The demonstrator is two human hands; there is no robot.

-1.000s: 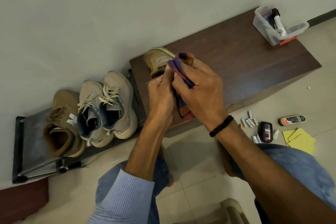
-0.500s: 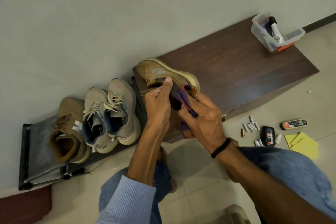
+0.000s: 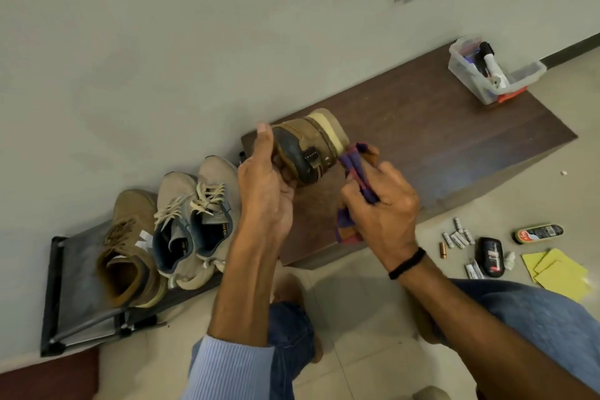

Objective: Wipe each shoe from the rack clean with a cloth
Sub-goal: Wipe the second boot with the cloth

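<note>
You get no legible text here: labels on the polish tin (image 3: 537, 233), black applicator (image 3: 491, 256) and grey sneakers (image 3: 207, 204) tongue tags, lower frame, are too blurred.

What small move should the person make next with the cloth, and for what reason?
Probably a short stroke of the cloth across the dark side of the brown shoe. The left hand holds the shoe up, and the right hand grips the cloth with its end right at the sole edge.
</note>
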